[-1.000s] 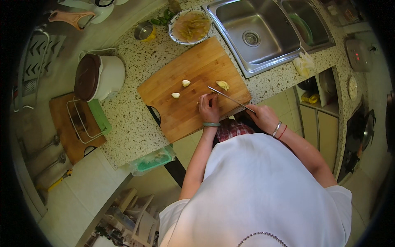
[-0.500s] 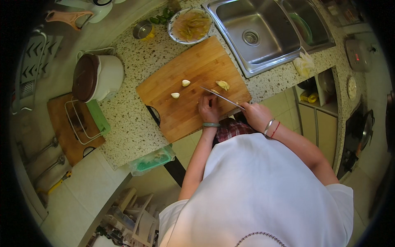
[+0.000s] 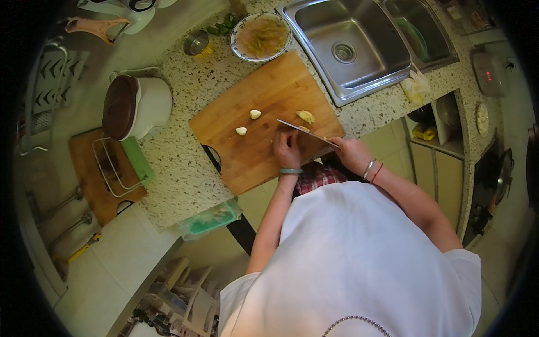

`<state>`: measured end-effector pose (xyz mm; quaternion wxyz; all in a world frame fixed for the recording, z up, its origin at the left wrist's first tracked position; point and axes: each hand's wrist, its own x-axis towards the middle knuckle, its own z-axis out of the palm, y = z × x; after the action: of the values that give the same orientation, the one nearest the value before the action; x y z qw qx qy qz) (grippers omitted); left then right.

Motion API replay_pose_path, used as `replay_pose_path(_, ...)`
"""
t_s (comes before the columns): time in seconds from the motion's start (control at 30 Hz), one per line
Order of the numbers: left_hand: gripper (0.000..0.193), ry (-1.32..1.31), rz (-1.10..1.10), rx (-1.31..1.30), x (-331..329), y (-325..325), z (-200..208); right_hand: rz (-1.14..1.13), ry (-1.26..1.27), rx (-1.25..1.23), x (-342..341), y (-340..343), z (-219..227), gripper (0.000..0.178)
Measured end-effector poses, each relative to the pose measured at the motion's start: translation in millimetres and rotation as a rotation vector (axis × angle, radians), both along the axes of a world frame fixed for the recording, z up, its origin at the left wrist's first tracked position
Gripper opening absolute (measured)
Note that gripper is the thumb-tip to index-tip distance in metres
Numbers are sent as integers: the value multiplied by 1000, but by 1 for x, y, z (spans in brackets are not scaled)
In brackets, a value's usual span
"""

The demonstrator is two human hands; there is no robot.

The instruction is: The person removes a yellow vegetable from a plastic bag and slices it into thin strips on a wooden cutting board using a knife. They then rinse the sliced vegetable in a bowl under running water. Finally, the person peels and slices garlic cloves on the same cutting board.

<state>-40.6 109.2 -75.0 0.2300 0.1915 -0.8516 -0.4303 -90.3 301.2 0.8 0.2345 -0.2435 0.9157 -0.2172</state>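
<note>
A knife (image 3: 309,133) lies across the right part of the wooden cutting board (image 3: 236,151), its blade slanting from upper left to lower right. My right hand (image 3: 355,156) is closed round its handle at the board's right edge. Close against the blade's near side, my left hand (image 3: 287,151) rests on the board with fingers curled down; whatever is under the fingertips is hidden. Two peeled garlic cloves, an upper clove (image 3: 255,114) and a lower clove (image 3: 241,131), sit left of the blade. Beyond the blade lies a small pile of cut, yellowish garlic (image 3: 305,117).
Behind the board stands a patterned plate (image 3: 234,44) of pale strips, beside a small metal cup (image 3: 197,42) and green peppers (image 3: 223,26). A double steel sink (image 3: 337,90) is at the far right. A white pot (image 3: 152,106) with a brown lid stands left.
The picture has shifted slightly to the right. The knife's handle end has moved a little up and right with my right hand; my left hand stays by the blade.
</note>
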Motion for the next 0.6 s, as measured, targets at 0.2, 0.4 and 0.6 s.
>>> replay_pose_path(0.2, 5, 64, 13, 35, -3, 1, 6, -14, 30, -40, -3, -7, 25, 16)
replay_pose_path(0.4, 6, 48, -9, -12, -1, -1, 3, -19, -51, 45, 2, -4, 36, 16)
replay_pose_path(0.6, 6, 39, -19, -21, -1, -2, 1, 19, -73, 71, -2, -7, 37, 15)
